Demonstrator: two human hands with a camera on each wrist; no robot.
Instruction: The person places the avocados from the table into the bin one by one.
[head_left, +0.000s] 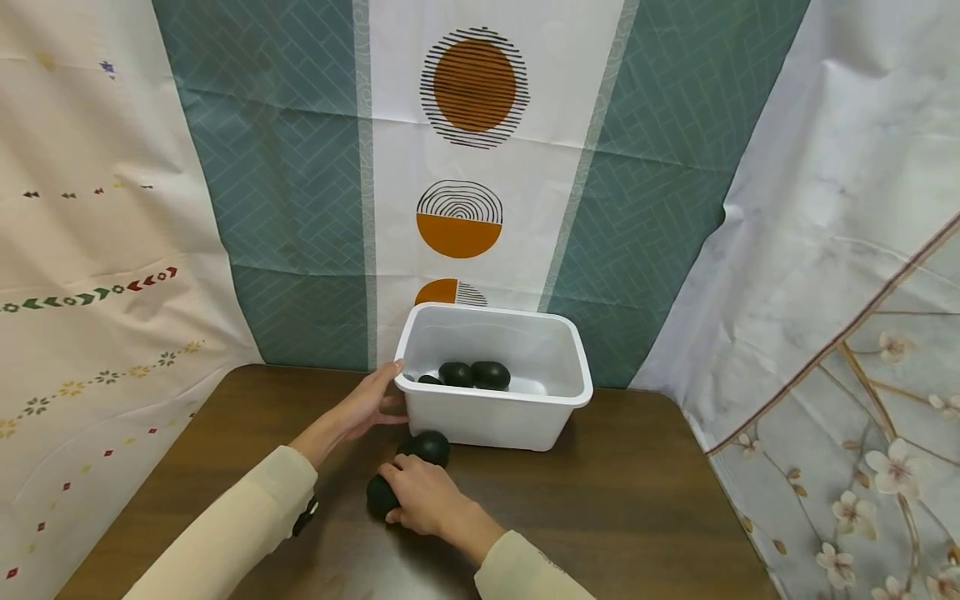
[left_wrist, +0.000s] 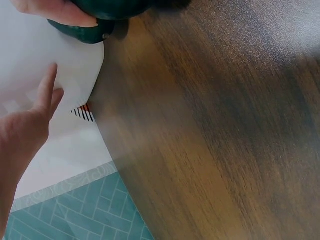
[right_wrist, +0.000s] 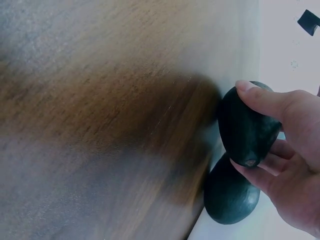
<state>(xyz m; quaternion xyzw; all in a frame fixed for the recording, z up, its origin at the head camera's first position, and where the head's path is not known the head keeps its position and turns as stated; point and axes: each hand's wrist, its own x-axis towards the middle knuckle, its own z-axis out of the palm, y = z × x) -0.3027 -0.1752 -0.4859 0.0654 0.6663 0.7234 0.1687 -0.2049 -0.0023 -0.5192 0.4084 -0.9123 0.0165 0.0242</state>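
Note:
My right hand (head_left: 423, 497) grips a dark green avocado (right_wrist: 247, 127) on the table, its thumb on one side and fingers on the other. A second avocado (head_left: 429, 447) lies just beyond it, against the front of a white plastic bin (head_left: 480, 421). With fairly straight fingers, my left hand (head_left: 367, 406) touches the bin's left side near the rim; the same hand (left_wrist: 25, 130) shows at the edge of the left wrist view. Inside the bin, several avocados (head_left: 491, 375) lie toward the left, one partly hidden by the front wall.
The brown wooden table (head_left: 637, 500) carries the bin near its back edge. Behind it hangs a patterned cloth (head_left: 300, 208), with a pale embroidered cloth (head_left: 112, 292) at left and a floral cloth (head_left: 847, 375) at right.

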